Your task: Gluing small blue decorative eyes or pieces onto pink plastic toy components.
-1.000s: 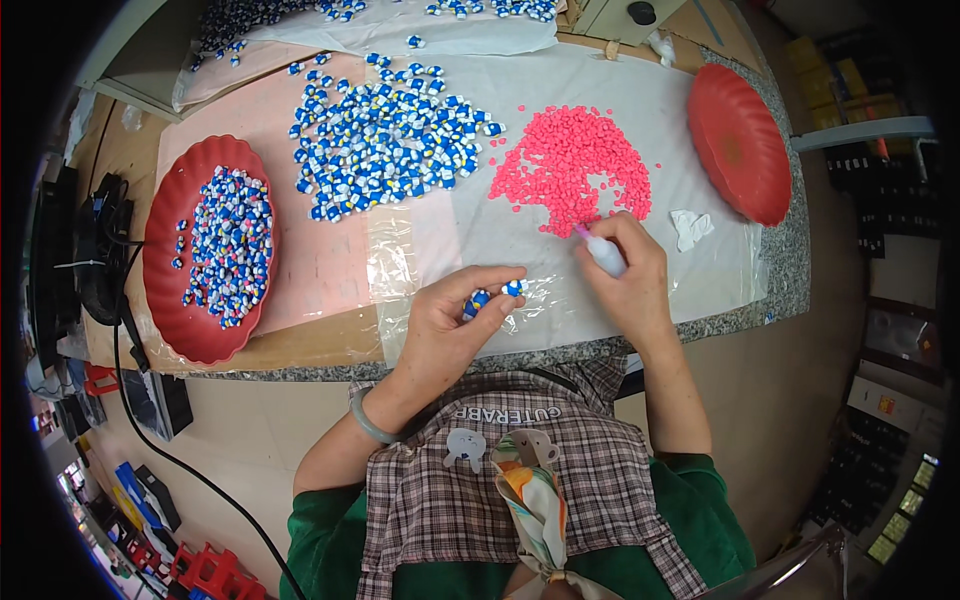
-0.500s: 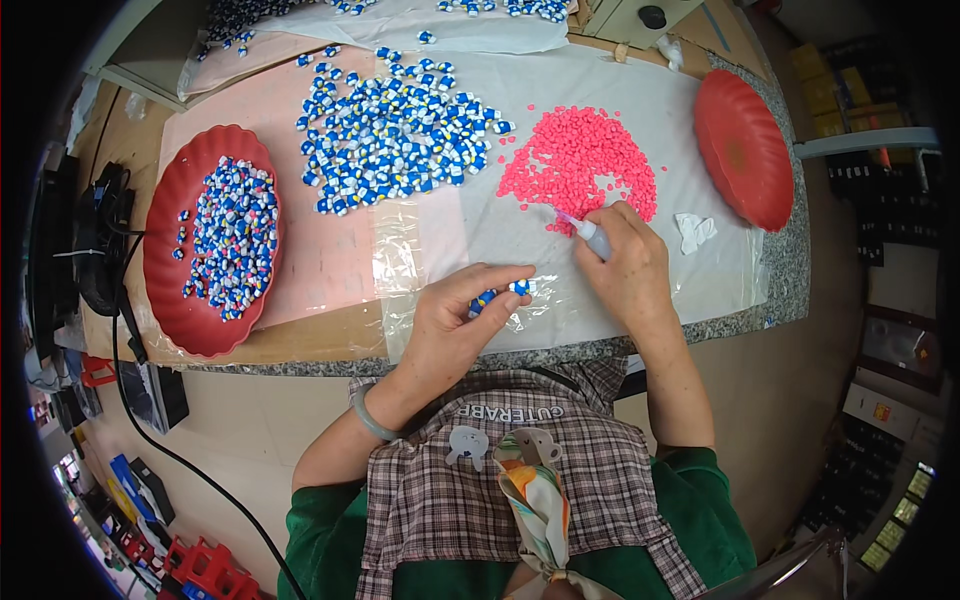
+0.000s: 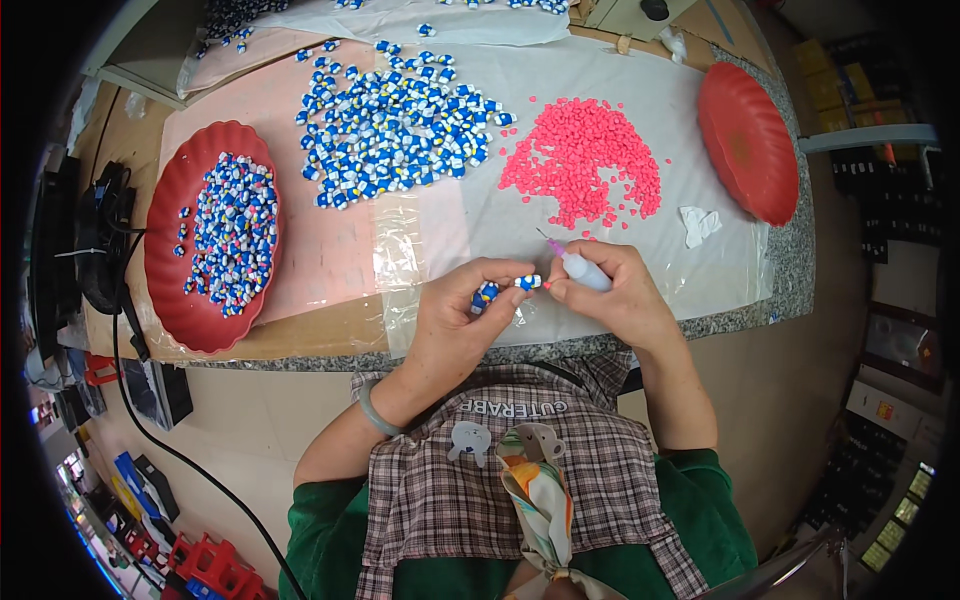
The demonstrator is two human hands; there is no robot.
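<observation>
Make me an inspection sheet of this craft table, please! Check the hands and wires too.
Surface: white sheet, pink sheet and clear film on a granite-edged table.
Things: pile of blue-and-white figurines; left scalloped red tray holding more; heap of pink pieces; right scalloped red tray.
Clutter: crumpled white scrap, maybe tissue.
Left hand: pinches one figurine, more in the palm.
Right hand: grips a needle-tipped squeeze bottle; pink piece at its thumb.
Cables: black cable hangs past the table's left end.
Surroundings: red plastic stool, lower left.
</observation>
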